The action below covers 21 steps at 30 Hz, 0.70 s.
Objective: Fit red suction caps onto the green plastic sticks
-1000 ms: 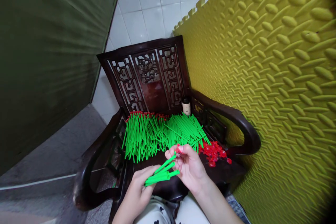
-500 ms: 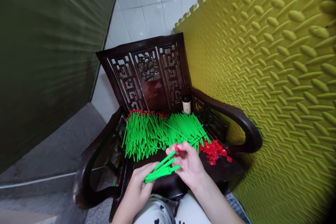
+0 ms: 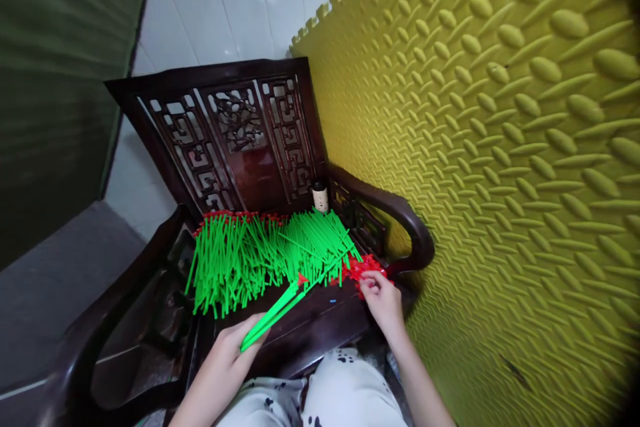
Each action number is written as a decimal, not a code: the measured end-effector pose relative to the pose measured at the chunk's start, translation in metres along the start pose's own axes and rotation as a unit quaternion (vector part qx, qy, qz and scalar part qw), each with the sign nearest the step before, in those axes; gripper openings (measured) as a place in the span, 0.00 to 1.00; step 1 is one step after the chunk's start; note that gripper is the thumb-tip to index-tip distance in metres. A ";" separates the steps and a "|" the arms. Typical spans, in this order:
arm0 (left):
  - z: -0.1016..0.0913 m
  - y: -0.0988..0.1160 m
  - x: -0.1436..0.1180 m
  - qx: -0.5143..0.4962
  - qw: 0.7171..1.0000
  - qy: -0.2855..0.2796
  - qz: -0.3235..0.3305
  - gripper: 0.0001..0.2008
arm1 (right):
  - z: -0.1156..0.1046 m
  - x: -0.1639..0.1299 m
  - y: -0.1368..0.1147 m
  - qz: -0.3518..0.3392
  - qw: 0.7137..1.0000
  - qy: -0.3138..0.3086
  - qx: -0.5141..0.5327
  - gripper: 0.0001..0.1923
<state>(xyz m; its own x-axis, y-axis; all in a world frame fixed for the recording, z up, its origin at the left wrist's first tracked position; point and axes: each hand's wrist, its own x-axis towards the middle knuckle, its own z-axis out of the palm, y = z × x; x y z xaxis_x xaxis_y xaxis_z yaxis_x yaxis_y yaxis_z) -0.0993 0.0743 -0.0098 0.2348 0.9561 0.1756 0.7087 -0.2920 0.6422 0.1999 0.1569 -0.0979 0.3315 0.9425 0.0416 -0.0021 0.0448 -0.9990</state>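
Several thin green plastic sticks (image 3: 274,315) are gripped in my left hand (image 3: 239,347), pointing up and to the right. A small red plastic piece (image 3: 303,279) sits at the far end of one of them. My right hand (image 3: 384,300) is at the edge of a heap of small red plastic pieces (image 3: 369,264), its fingertips pinched together; whatever is between them is hidden. Behind my hands, green sticks with red ends (image 3: 230,263) lie across the left of the seat. Plain green sticks (image 3: 323,240) lie beside them on the right.
Everything lies on a dark carved wooden chair (image 3: 320,323) with curved armrests. A pale container with a black lid (image 3: 320,195) stands at the back right of the seat. A yellow foam mat (image 3: 480,200) rises along the right side, and green fabric (image 3: 60,80) hangs at left.
My right hand has moved away from the held sticks, right to the red heap. A red piece now shows on a held stick's end. The view has shifted right.
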 end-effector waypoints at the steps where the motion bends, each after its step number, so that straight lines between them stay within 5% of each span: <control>1: 0.001 0.000 0.000 0.007 1.000 -0.013 -0.001 0.14 | -0.012 0.000 0.014 -0.011 0.999 0.019 -0.034 0.09; 4: 0.004 -0.002 0.000 0.021 0.999 -0.048 -0.008 0.15 | -0.030 -0.004 0.043 -0.039 0.992 0.028 -0.114 0.09; 9: 0.005 -0.007 0.000 0.042 0.998 -0.031 -0.021 0.16 | -0.020 -0.009 0.065 -0.095 0.976 0.014 -0.198 0.12; 15: 0.005 -0.007 0.001 0.030 0.997 -0.059 -0.029 0.17 | -0.029 0.003 0.068 -0.121 0.954 0.039 -0.272 0.14; 21: 0.008 -0.006 0.001 0.023 0.994 -0.095 -0.042 0.17 | -0.034 0.020 0.058 -0.146 0.927 -0.067 -0.340 0.17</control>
<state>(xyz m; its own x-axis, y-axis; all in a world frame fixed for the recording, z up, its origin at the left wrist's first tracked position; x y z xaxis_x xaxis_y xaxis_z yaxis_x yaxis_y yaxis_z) -0.0981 0.0769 -0.0190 0.2928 0.9559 -0.0242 0.7599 -0.2173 0.6127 0.2390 0.1673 -0.1558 0.1039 0.9578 0.2679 0.6791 0.1285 -0.7227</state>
